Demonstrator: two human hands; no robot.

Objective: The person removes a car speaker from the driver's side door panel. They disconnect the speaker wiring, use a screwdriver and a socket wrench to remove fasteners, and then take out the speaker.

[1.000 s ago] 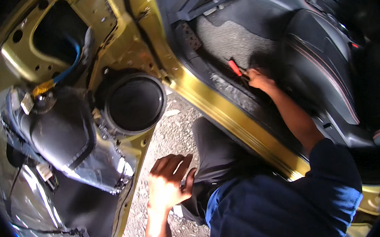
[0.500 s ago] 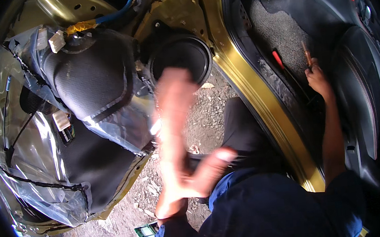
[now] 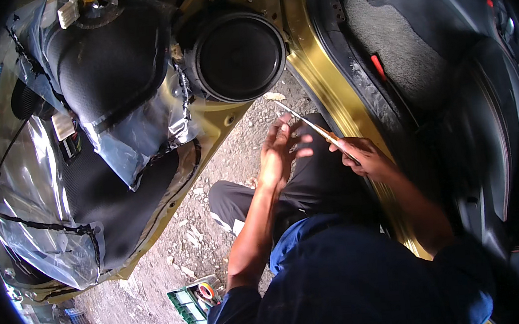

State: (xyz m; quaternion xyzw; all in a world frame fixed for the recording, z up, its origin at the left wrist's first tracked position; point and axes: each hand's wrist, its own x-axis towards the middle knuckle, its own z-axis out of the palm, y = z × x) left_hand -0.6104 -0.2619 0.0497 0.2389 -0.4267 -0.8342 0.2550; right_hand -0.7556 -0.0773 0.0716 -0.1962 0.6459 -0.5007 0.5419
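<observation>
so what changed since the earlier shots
The right hand has carried the orange-handled tool out of the footwell, leftward to the door sill. The left hand has moved from in front of the speaker to beside that tool. The red-handled tool stays in the footwell.

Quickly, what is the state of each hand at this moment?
Right hand: closed, holding an orange-handled tool.
Left hand: open, near that same tool; contact unclear.

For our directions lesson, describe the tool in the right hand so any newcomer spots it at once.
Find the gold door sill, running diagonally. About midway along it, the right hand holds a slim tool pointing up and left. Its orange-brown handle distinguishes it from the red-handled tool farther up and right.
</observation>
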